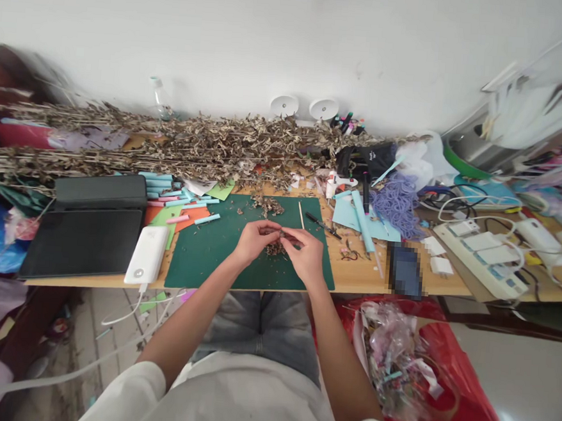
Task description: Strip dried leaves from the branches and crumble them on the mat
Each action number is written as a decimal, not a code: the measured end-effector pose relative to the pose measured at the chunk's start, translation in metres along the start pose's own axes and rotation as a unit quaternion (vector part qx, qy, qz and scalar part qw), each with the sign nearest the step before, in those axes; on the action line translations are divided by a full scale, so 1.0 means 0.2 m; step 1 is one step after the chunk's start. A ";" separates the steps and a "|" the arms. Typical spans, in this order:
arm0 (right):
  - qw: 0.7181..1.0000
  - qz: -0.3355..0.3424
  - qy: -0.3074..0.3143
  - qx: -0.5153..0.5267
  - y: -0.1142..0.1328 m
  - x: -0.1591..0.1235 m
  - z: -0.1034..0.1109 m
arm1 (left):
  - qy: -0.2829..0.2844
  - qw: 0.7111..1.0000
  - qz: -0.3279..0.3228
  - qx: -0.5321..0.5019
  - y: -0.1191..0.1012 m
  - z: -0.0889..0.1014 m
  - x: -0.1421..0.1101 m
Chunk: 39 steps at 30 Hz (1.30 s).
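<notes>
Over a green cutting mat [211, 250], my left hand [258, 241] and my right hand [304, 252] meet, fingertips pinched together. Between them is a small bit of brown dried leaves, mostly hidden by the fingers. Right below the fingertips lies a small heap of crumbled dried leaves [275, 250]. A second heap of dried leaves [268, 205] sits near the mat's far edge. To the right of my hands, a thin pale stick [301, 215] and a black pen [323, 225] lie on or across the mat.
Long bundles of dried stems [247, 141] line the wall. On the left are a black tablet case [86, 242], a white power bank [146, 254] and rolled paper tubes [160, 186]. Rightward are a glue gun [335, 184], purple yarn [397, 202], a phone [406, 270] and a power strip [484, 260].
</notes>
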State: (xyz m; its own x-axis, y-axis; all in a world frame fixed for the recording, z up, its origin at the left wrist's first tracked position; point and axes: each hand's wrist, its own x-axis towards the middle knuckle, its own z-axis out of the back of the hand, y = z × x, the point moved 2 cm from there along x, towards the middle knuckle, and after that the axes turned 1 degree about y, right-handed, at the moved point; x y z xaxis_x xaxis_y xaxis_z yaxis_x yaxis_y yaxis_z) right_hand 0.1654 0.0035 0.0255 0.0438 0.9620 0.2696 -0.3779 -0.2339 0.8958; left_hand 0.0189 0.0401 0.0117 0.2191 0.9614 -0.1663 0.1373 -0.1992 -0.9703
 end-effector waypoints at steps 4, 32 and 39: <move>0.999 0.012 -0.025 -0.022 0.03 0.01 0.01 | 0.035 0.999 0.010 0.013 0.00 0.00 0.00; 0.999 0.026 -0.025 -0.025 0.01 0.02 0.02 | 0.016 0.999 -0.028 0.022 0.00 -0.03 0.02; 0.995 0.059 -0.047 -0.065 0.04 0.02 0.01 | 0.021 0.992 -0.047 0.116 0.00 0.00 0.00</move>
State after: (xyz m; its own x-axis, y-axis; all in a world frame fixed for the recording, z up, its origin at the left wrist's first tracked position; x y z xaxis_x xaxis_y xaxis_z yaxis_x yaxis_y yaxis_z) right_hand 0.1646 0.0046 0.0345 0.0770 0.9099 0.4075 -0.5015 -0.3179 0.8046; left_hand 0.0189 0.0402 0.0115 0.2571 0.9638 -0.0702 -0.0663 -0.0549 -0.9963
